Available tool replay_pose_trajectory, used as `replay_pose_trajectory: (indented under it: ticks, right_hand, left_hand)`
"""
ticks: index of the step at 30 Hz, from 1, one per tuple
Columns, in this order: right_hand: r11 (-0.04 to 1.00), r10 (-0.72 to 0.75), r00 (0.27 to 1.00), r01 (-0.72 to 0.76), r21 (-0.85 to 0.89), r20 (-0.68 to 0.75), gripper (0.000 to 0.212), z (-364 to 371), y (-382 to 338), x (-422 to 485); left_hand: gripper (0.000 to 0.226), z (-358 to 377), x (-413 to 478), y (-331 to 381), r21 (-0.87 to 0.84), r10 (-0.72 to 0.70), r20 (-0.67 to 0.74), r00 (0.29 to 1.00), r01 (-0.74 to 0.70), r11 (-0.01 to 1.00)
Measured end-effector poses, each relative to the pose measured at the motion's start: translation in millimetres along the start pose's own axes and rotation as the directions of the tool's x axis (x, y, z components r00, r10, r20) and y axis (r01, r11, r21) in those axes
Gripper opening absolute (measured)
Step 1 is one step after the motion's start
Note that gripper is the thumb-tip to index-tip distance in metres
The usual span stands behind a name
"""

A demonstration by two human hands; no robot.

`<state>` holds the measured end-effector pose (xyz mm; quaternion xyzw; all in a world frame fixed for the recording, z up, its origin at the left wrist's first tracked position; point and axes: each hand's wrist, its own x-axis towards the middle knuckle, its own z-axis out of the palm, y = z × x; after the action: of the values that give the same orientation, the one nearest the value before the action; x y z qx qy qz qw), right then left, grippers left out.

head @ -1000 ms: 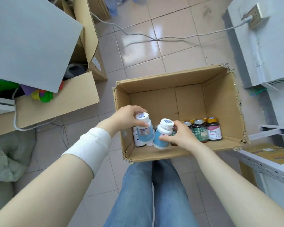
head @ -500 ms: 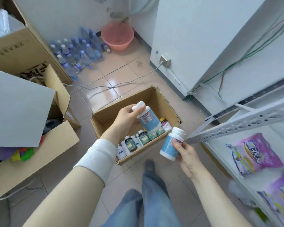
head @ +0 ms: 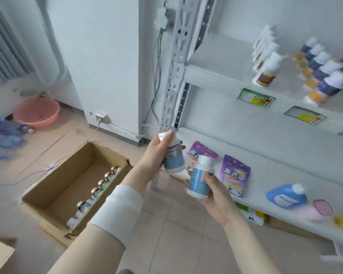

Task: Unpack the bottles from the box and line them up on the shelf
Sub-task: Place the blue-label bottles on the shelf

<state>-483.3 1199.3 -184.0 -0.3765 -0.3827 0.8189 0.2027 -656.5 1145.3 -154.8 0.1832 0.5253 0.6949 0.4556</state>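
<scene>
My left hand grips a white bottle with a light-blue label, held upright in front of the shelf post. My right hand holds a second, matching bottle just below and to the right of the first. The cardboard box sits open on the tiled floor at lower left, with a row of several small bottles along its right wall. The white metal shelf stands to the right; its upper board carries rows of several bottles, blurred.
The lower shelf board holds purple pouches, a blue jug and other packs. A pink basin and water bottles lie at far left. A perforated shelf post rises behind my hands. A cable runs over the floor.
Both hands have lifted the two bottles out of the box and carried them up and right toward the shelf. My view has swung from the box to the shelf.
</scene>
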Motion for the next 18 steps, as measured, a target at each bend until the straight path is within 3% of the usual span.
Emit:
replay_pose_trajectory:
  ticks: [4,6,9,14,18]
  right_hand:
    - [0.991,-0.112,0.992,0.115,0.063,-0.054,0.096,-83,-50,-62]
    - [0.987,-0.147,0.986,0.151,0.050,-0.073,0.092,-129,-77,-94]
    - [0.972,-0.223,0.970,0.229,0.059,-0.097,0.068,-200,-114,-144]
    - [0.930,-0.367,0.916,0.367,-0.035,-0.159,0.095,-296,-171,-205]
    - [0.894,-0.448,0.865,0.441,-0.082,-0.226,0.091,-356,-216,-232]
  left_hand:
    - [0.019,127,-15,-7,-0.014,0.038,0.124,0.992,-0.036,0.999]
    - [0.017,193,-26,-16,0.001,0.046,0.185,0.982,-0.047,0.999]
    - [0.015,288,-41,-31,0.042,0.035,0.301,0.953,-0.050,0.998]
    - [0.014,419,-60,-44,0.133,0.025,0.460,0.888,-0.096,0.986]
    - [0.017,500,-52,-47,0.217,0.042,0.589,0.807,-0.208,0.954]
